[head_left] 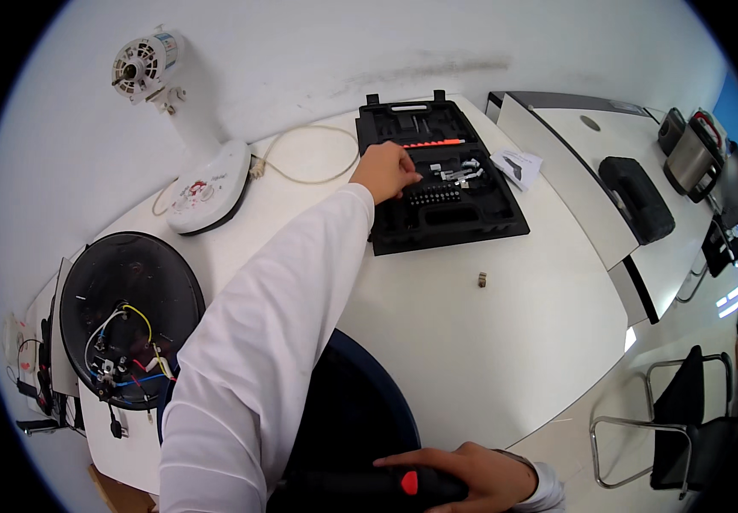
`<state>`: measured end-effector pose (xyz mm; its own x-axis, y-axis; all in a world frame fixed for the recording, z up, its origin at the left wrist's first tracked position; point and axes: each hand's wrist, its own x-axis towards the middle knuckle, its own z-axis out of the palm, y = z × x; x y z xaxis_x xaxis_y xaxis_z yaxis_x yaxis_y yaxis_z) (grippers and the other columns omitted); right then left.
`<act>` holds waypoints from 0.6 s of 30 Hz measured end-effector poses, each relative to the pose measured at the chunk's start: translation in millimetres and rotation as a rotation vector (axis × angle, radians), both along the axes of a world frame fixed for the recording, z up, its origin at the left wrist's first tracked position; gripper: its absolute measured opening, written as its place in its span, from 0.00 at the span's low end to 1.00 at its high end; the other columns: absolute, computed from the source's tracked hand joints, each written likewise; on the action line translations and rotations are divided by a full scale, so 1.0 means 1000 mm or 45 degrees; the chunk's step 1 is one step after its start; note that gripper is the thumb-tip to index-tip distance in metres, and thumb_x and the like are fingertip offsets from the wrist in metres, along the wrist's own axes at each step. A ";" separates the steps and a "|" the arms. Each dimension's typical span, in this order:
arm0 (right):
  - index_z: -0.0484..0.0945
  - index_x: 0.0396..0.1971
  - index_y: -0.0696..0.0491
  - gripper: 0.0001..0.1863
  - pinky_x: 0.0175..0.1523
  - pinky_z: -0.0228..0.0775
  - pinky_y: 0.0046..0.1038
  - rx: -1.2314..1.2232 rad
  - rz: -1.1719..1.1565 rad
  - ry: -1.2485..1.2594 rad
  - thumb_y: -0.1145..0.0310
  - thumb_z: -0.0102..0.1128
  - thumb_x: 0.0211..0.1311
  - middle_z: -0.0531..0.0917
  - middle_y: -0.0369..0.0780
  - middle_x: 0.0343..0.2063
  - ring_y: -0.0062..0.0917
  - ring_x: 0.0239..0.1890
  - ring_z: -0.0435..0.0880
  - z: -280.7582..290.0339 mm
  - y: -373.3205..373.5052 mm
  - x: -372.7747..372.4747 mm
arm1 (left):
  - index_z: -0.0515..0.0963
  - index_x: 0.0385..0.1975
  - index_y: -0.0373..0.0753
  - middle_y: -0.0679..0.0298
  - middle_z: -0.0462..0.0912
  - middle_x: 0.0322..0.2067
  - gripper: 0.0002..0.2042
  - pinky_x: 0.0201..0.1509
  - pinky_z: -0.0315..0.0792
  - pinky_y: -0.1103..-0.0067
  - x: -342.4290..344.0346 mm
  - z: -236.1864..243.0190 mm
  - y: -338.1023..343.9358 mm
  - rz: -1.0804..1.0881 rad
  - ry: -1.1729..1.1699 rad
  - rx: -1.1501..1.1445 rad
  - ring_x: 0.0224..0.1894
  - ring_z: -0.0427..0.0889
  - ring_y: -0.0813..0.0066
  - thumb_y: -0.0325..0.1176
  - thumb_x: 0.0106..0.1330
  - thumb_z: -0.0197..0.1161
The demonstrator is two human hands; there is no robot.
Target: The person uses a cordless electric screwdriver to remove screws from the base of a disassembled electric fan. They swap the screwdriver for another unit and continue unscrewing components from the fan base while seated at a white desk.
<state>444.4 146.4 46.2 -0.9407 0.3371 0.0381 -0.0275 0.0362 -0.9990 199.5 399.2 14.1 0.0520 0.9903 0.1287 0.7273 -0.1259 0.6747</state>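
Observation:
My left hand (pixel 386 173) reaches over the open black tool case (pixel 450 241), its fingers pinched together near the row of screwdriver bits (pixel 435 195). Whatever sits between those fingertips is too small to make out. At the lower edge my right hand (pixel 484 479) is closed around a black power screwdriver (pixel 369 489) with a red button. Under the tool and my left sleeve lies a large round dark object with a blue rim (pixel 399 398), partly hidden. Metal fittings (pixel 463 174) and an orange flexible shaft (pixel 437 144) lie inside the case.
A black round appliance base (pixel 142 265) with exposed wires sits at left. Behind it stands a white fan stand (pixel 211 184) with a bare motor (pixel 145 67). A small metal piece (pixel 482 280) and a leaflet (pixel 519 168) are on the table; a kettle (pixel 694 158) stands right.

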 end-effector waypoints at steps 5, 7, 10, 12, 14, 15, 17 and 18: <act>0.61 0.56 0.55 0.34 0.34 0.68 0.28 -0.081 0.033 -0.024 0.56 0.61 0.52 0.78 0.47 0.30 0.39 0.26 0.79 -0.004 0.002 0.002 | 0.79 0.24 0.34 0.58 0.80 0.23 0.10 0.31 0.73 0.77 -0.020 -0.018 0.024 0.113 0.176 0.265 0.24 0.80 0.69 0.36 0.54 0.65; 0.61 0.56 0.54 0.34 0.34 0.69 0.28 -0.087 0.033 -0.019 0.55 0.61 0.52 0.78 0.47 0.30 0.39 0.25 0.79 -0.006 0.003 0.002 | 0.81 0.23 0.36 0.57 0.81 0.25 0.12 0.35 0.73 0.73 -0.018 -0.015 0.021 0.177 0.364 0.112 0.31 0.80 0.63 0.40 0.52 0.66; 0.61 0.56 0.54 0.34 0.33 0.69 0.27 -0.113 0.052 -0.055 0.55 0.61 0.51 0.78 0.46 0.29 0.38 0.24 0.80 -0.003 0.007 0.003 | 0.81 0.23 0.37 0.58 0.81 0.26 0.13 0.36 0.73 0.73 0.002 -0.005 0.010 0.183 0.578 0.009 0.32 0.80 0.63 0.42 0.49 0.68; 0.61 0.56 0.54 0.34 0.33 0.69 0.27 -0.129 0.060 -0.061 0.55 0.61 0.51 0.78 0.45 0.29 0.37 0.24 0.80 -0.002 0.006 0.002 | 0.82 0.24 0.40 0.59 0.82 0.26 0.11 0.37 0.74 0.73 0.002 -0.007 0.011 0.202 0.546 0.012 0.33 0.80 0.64 0.42 0.48 0.68; 0.62 0.55 0.55 0.33 0.33 0.68 0.27 -0.140 0.030 -0.013 0.55 0.60 0.51 0.78 0.44 0.29 0.34 0.24 0.79 -0.002 0.004 0.001 | 0.82 0.24 0.43 0.61 0.82 0.26 0.09 0.37 0.74 0.73 -0.004 -0.011 0.014 0.205 0.525 0.054 0.33 0.81 0.64 0.41 0.48 0.68; 0.62 0.55 0.55 0.33 0.33 0.68 0.26 -0.146 0.014 0.011 0.56 0.60 0.51 0.77 0.44 0.29 0.33 0.24 0.79 -0.004 0.002 0.001 | 0.82 0.23 0.44 0.61 0.82 0.26 0.08 0.37 0.74 0.73 -0.005 -0.015 0.014 0.210 0.536 0.081 0.33 0.80 0.64 0.39 0.48 0.68; 0.63 0.55 0.55 0.33 0.34 0.66 0.26 -0.096 -0.046 0.056 0.56 0.60 0.51 0.77 0.43 0.29 0.31 0.24 0.77 -0.007 0.000 0.000 | 0.82 0.23 0.47 0.63 0.82 0.27 0.05 0.36 0.73 0.72 -0.001 -0.018 0.017 0.216 0.546 0.157 0.34 0.80 0.64 0.36 0.47 0.67; 0.63 0.54 0.55 0.33 0.34 0.65 0.25 -0.069 -0.074 0.077 0.56 0.60 0.51 0.76 0.43 0.29 0.30 0.24 0.76 -0.006 -0.001 0.000 | 0.82 0.23 0.47 0.63 0.82 0.26 0.04 0.37 0.73 0.72 -0.001 -0.019 0.017 0.207 0.561 0.169 0.34 0.80 0.64 0.36 0.46 0.67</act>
<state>444.7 145.7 40.0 -0.9162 0.3938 0.0744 -0.0870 -0.0144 -0.9961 198.2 416.5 -4.9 -0.0242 0.9666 0.2553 0.9574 -0.0511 0.2844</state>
